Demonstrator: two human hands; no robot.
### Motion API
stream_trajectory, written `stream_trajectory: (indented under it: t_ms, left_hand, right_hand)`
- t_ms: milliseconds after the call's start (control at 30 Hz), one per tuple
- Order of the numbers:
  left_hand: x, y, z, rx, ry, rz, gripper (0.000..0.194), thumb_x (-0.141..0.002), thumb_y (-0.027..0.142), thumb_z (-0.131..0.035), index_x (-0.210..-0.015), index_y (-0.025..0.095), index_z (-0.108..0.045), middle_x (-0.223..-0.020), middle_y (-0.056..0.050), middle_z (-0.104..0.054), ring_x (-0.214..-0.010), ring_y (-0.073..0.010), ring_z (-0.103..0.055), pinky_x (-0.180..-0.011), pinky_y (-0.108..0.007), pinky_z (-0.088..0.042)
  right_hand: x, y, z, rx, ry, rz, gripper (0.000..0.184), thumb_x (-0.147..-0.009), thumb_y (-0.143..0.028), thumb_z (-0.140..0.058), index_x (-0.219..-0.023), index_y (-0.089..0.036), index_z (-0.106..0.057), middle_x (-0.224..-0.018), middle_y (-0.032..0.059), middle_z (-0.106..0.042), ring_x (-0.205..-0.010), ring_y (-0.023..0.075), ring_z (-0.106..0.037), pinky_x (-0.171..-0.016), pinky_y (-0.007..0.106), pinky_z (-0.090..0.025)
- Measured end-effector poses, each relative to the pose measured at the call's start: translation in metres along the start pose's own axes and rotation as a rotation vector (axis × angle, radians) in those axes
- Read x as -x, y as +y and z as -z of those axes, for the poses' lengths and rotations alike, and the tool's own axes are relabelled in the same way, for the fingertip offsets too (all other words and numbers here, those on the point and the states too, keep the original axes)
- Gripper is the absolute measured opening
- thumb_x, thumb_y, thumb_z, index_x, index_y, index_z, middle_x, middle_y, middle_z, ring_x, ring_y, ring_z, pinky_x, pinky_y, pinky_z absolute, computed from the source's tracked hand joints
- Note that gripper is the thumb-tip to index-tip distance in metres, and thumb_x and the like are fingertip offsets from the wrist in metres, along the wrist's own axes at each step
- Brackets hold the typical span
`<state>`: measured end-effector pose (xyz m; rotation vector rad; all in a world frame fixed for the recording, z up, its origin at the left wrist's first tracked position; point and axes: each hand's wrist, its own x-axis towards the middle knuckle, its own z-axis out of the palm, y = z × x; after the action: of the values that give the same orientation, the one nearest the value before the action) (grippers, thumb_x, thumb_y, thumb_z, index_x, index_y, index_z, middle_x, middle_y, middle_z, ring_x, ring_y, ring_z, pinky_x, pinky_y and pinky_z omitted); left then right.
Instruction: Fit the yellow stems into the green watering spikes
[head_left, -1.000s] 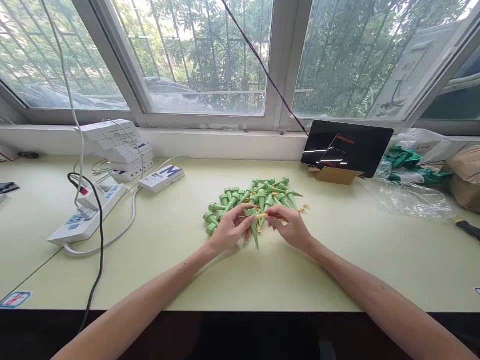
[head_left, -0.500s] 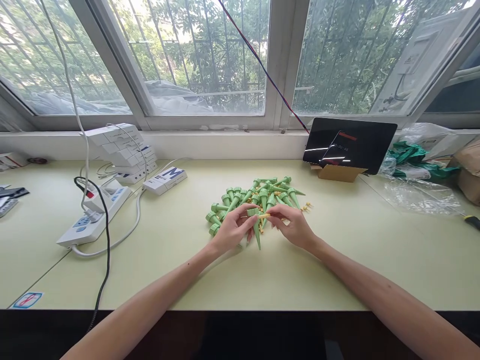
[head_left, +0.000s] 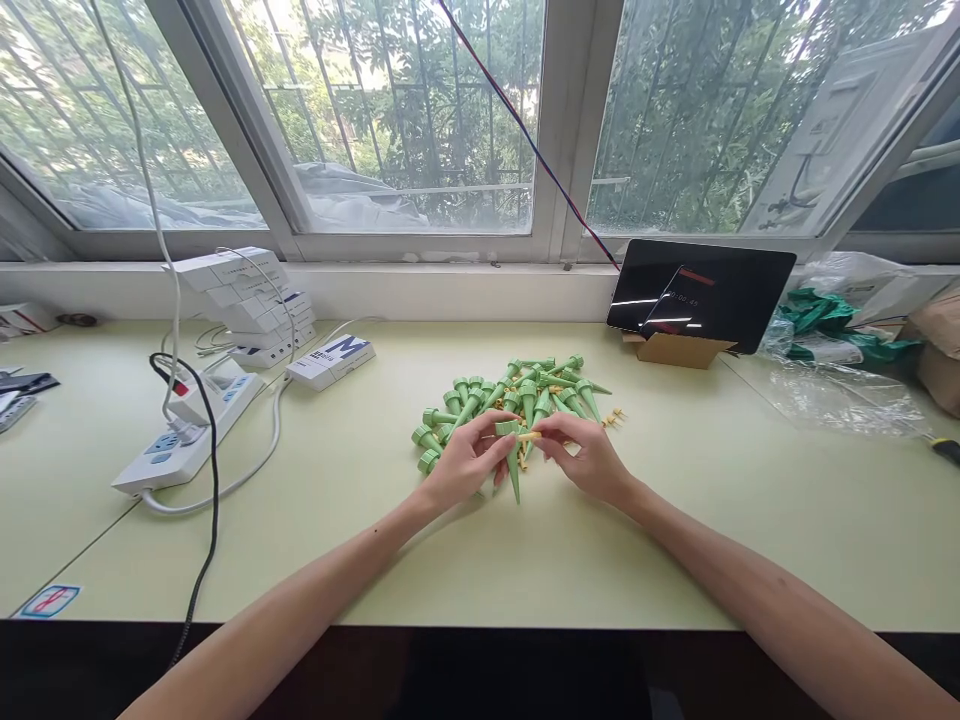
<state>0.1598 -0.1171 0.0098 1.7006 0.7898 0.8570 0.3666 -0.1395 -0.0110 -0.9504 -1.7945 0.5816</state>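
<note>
My left hand (head_left: 461,462) is closed around a green plastic spike (head_left: 513,468), its tip pointing down toward the table. My right hand (head_left: 589,455) pinches a small yellow plug (head_left: 529,436) that touches the side of the spike near its top. Just behind both hands lies a pile of several green spikes (head_left: 517,398) with small yellow pieces (head_left: 613,415) scattered among them and at the pile's right edge.
A pale green table (head_left: 675,530) runs under a window. At the left lie a white power strip (head_left: 187,432) with cables, stacked white boxes (head_left: 244,305) and a small box (head_left: 331,361). A dark tablet (head_left: 701,295) leans at the back right, beside plastic bags (head_left: 832,345).
The view has shifted slightly. Both hands stay at the same spot, holding the spike and yellow plug together.
</note>
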Motion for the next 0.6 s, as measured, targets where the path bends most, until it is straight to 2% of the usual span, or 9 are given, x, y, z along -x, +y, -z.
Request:
stream_trajectory:
  t_ms: [600]
  left_hand:
    - [0.0001, 0.0006, 0.0002, 0.008, -0.007, 0.002, 0.039, -0.09, 0.044, -0.058, -0.118, 0.018, -0.057, -0.062, 0.003, -0.055, -0.05, -0.0132, -0.058, -0.052, -0.025, -0.048]
  right_hand:
    - [-0.0003, -0.001, -0.0008, 0.016, -0.001, 0.013, 0.02, -0.094, -0.038, -0.057, -0.094, -0.02, -0.066, -0.075, 0.0044, -0.063, -0.064, 0.0155, -0.059, -0.058, 0.029, -0.053]
